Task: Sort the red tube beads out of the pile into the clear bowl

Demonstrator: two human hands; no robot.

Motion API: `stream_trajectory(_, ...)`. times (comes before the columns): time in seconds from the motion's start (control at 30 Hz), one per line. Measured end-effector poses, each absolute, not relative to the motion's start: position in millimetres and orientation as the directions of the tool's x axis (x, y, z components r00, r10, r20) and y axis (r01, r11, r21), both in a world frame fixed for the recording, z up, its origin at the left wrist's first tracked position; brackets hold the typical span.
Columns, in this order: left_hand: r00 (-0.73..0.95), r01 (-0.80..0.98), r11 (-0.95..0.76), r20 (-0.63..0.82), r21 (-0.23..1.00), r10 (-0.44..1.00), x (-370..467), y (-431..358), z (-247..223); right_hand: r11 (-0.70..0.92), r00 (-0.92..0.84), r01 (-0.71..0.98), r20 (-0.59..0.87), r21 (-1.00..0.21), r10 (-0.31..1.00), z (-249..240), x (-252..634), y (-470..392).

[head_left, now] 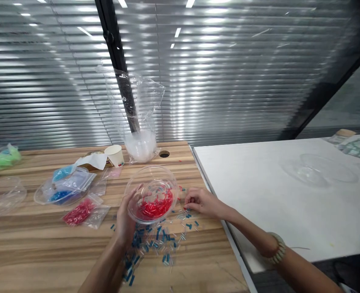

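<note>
My left hand (pixel 127 217) holds a clear plastic bowl (pixel 151 173) by its left side, tilted above the wooden table. Small red tube-like pieces (pixel 157 205) lie in the bottom of the bowl. To the right of the bowl, my right hand (pixel 199 200) is at the table surface with its thumb and fingertips pinched together; a small speck of red shows at the fingertips. Blue and clear small tubes (pixel 158 240) are scattered on the wood below and around the bowl, with a few red ones near my right hand.
Left on the wooden table (pixel 30 252) are a bag of red pieces (pixel 79 211), a clear dish with blue bags (pixel 41 195), a paper cup (pixel 114 155) and a green bag (pixel 3 159). Bagged bowls (pixel 140 145) stand behind. A white table (pixel 253 183) bears clear lids (pixel 320 171).
</note>
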State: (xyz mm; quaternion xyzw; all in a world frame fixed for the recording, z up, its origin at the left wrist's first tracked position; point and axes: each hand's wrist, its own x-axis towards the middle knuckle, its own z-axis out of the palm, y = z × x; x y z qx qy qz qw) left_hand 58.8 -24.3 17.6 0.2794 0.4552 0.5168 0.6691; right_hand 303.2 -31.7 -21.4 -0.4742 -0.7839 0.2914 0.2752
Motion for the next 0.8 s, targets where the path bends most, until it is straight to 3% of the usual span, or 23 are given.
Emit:
stream_trajectory(0.37, 0.063, -0.439, 0.296, -0.3, 0.848, 0.952, 62.4, -28.2, 19.6, 0.353, -0.359, 0.64, 0.141, -0.682, 0.923, -22.4, 297.6, -32.7)
stream_trajectory(0.57, 0.049, -0.464, 0.261, -0.27, 0.846, 0.962, 64.2, -30.3, 17.5, 0.436, -0.435, 0.752, 0.125, -0.495, 0.892, -13.8, 298.2, -32.3)
stream_trajectory(0.8, -0.076, -0.434, 0.133, -0.184, 0.891, 0.98, 60.7, -32.2, 13.7, 0.609, -0.563, 0.696, 0.238, -0.38, 0.791, -20.7, 294.0, -30.3)
